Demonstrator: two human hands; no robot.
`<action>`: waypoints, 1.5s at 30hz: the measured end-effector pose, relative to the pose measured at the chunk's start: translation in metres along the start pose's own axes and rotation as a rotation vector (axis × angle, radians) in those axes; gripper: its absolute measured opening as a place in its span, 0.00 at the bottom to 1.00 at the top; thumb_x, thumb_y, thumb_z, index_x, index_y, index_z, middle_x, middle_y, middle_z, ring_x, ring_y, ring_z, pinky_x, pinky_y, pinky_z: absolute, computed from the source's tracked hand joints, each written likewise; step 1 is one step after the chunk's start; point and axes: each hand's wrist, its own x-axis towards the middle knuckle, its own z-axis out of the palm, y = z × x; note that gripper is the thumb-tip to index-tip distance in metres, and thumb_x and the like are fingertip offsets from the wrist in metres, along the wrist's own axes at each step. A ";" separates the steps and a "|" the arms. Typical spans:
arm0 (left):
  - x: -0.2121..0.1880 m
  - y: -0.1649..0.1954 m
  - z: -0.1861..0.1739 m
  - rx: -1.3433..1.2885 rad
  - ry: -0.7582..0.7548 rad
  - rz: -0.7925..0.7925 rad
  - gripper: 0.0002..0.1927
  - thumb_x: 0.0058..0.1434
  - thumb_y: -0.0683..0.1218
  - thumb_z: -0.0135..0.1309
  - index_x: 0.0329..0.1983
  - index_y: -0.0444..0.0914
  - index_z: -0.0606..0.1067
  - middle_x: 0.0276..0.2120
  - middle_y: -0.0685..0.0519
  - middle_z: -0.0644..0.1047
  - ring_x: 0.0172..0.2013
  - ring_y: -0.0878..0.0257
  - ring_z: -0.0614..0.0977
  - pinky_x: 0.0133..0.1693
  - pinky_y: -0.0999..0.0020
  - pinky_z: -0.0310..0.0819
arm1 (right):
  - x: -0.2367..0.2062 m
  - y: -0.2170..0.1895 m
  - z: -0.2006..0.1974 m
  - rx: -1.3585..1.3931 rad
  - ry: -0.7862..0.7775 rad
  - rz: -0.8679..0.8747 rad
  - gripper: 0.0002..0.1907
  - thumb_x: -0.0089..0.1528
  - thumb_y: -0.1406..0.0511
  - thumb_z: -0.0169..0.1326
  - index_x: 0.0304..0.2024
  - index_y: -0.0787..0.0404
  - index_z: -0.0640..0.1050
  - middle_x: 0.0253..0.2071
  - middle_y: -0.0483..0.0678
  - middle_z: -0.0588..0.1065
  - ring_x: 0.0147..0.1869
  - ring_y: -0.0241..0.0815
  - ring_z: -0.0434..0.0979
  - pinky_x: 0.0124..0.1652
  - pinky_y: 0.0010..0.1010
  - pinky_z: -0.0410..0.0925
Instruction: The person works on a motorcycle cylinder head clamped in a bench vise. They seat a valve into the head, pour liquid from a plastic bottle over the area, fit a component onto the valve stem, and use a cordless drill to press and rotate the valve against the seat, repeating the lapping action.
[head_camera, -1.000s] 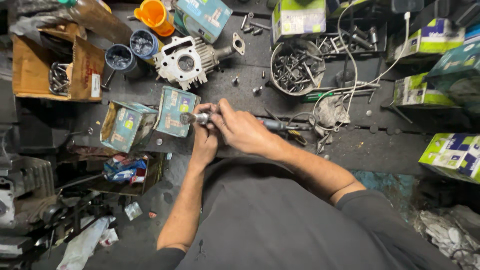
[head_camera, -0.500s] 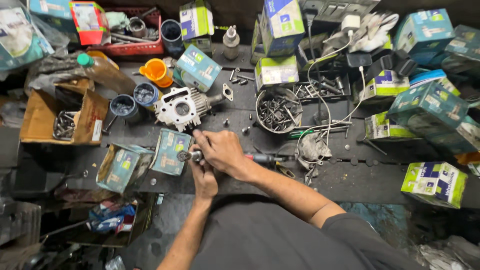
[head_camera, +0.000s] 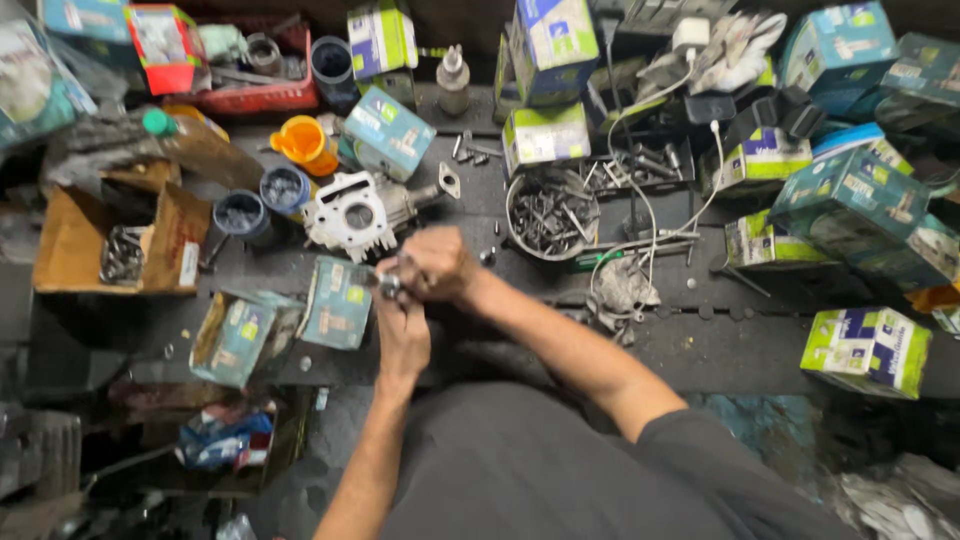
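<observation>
Both hands meet over the dark workbench just in front of me. My left hand and my right hand together grip a small metal part between the fingers. The part is mostly hidden by the fingers, so its shape is unclear. A white metal engine cylinder head lies just beyond the hands. A teal and green carton lies right beside the left hand.
A round tin of bolts sits right of the hands. An open brown cardboard box with screws stands at left. An orange funnel, two dark cups, white cables and several green and teal cartons crowd the bench.
The view has tilted further towards the back of the bench, showing more cartons. Both hands stay together on the small metal part, now a little further from my body.
</observation>
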 end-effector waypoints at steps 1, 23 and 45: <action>0.001 -0.001 -0.001 -0.050 -0.025 -0.071 0.22 0.75 0.46 0.36 0.69 0.34 0.58 0.56 0.43 0.70 0.55 0.54 0.73 0.60 0.60 0.66 | 0.001 0.004 -0.005 -0.025 -0.037 -0.042 0.13 0.63 0.63 0.55 0.25 0.60 0.71 0.24 0.49 0.68 0.26 0.50 0.69 0.28 0.43 0.63; -0.010 -0.030 -0.003 -0.891 -0.049 -0.124 0.43 0.76 0.64 0.46 0.83 0.38 0.46 0.65 0.41 0.68 0.65 0.52 0.72 0.71 0.54 0.62 | -0.020 -0.035 -0.049 0.067 -0.105 -0.125 0.06 0.55 0.73 0.61 0.31 0.64 0.76 0.52 0.57 0.79 0.61 0.59 0.77 0.63 0.53 0.69; -0.026 -0.057 -0.006 -0.551 -0.002 -0.084 0.37 0.70 0.44 0.59 0.73 0.35 0.51 0.63 0.49 0.65 0.64 0.60 0.68 0.68 0.62 0.62 | 0.012 -0.077 -0.029 0.264 -0.335 0.528 0.16 0.64 0.61 0.62 0.52 0.60 0.78 0.44 0.51 0.72 0.48 0.49 0.77 0.47 0.35 0.71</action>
